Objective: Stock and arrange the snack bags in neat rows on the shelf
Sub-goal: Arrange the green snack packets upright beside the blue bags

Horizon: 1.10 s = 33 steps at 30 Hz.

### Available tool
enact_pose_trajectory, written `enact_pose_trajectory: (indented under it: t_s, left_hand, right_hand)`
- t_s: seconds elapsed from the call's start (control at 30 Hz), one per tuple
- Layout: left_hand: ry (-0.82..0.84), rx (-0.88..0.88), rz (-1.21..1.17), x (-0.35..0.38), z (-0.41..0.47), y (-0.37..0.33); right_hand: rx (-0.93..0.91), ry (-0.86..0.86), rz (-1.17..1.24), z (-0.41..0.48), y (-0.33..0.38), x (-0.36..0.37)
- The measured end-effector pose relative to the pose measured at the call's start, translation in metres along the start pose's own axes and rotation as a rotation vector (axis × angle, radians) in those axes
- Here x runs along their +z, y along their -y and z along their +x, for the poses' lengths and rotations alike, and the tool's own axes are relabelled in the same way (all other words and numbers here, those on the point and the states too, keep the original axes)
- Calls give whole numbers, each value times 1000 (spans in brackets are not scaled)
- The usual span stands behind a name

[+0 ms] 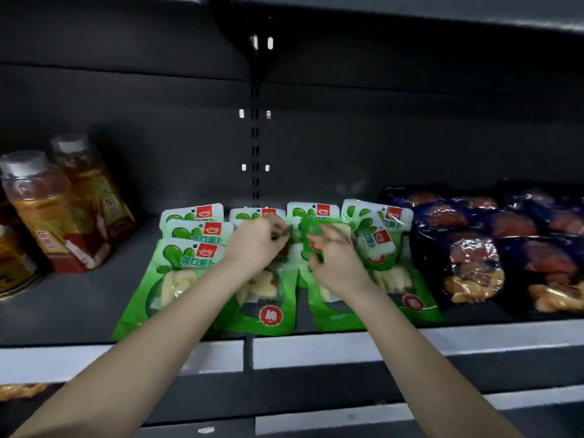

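Several green and white snack bags [177,273] lie overlapping in rows on the dark shelf [79,298], from its middle toward the right. My left hand [256,245] reaches over the second row, fingers curled and pinching the top of a bag [265,298] there. My right hand [331,260] is beside it over the third row, thumb and fingers gripping a green bag [311,235] that is lifted and tilted. Another green bag [379,238] lies askew on the rightmost row.
Tall jars [53,213] with orange and red labels stand at the shelf's left. Dark blue snack bags [474,257] fill the right side. A slotted upright [255,147] runs down the back wall. The shelf's white front rail [316,349] lies below the bags.
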<state>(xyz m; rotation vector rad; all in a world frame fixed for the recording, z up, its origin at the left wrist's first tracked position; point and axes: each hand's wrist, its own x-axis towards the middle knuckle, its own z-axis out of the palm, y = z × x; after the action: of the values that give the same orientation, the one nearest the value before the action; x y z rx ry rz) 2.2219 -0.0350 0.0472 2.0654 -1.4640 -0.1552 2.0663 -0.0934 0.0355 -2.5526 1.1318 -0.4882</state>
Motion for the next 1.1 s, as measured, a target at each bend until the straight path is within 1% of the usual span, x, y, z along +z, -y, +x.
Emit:
enact_pose_trajectory:
  t_s: [0.07,0.1,0.17,0.2,0.27,0.33,0.5,0.63,0.7,0.77,0.83,0.87,0.93,1.0,1.03,1.07,1.1]
  left_hand:
    - [74,48,-5,16,6,-13]
    - [123,74,21,24,10,-18]
    - [227,133,105,39,14,-27]
    - [254,167,153,46,15,-31]
    - [253,223,254,56,17,-37]
    - [248,243,317,63,21,-38]
    - [296,176,352,70,30,-36]
    - [325,237,407,68,28,-46]
    - [316,255,396,64,27,-48]
    - [284,295,418,58,26,-50]
    - [230,357,468,54,25,-53]
    - [204,374,482,53,26,-54]
    - [155,366,482,50,27,-57]
    - [72,326,471,46,28,-61]
    - [13,302,468,43,27,-65]
    - [-48,283,462,38,26,-69]
    - [-91,283,443,34,26,-74]
  right_hand:
    - [44,-29,-50,-4,-17,-4]
    - [75,-14,-73,-6,-24,-6]
    - [117,59,-120,-11,-38,-7]
    - [123,98,-139,-13,-44,-7]
    - [114,142,-144,-16,-53,-5]
    - [101,157,-131,-16,-57,-3]
    - [95,177,-135,-16,-62,-1]
    - [90,165,-166,-20,-61,3]
    - [74,149,-120,-21,-63,1]
    - [115,72,60,-21,-66,-9]
    - [172,-105,260,-24,-70,-20]
    - [199,-200,316,-26,-72,-26]
    - [239,-372,347,-31,-76,-36]
    - [239,-522,353,-34,-80,-43]
    - [238,-560,363,-34,-81,-46]
    - [246,-557,389,-34,-80,-49]
    - [268,-516,433,-34,-77,-52]
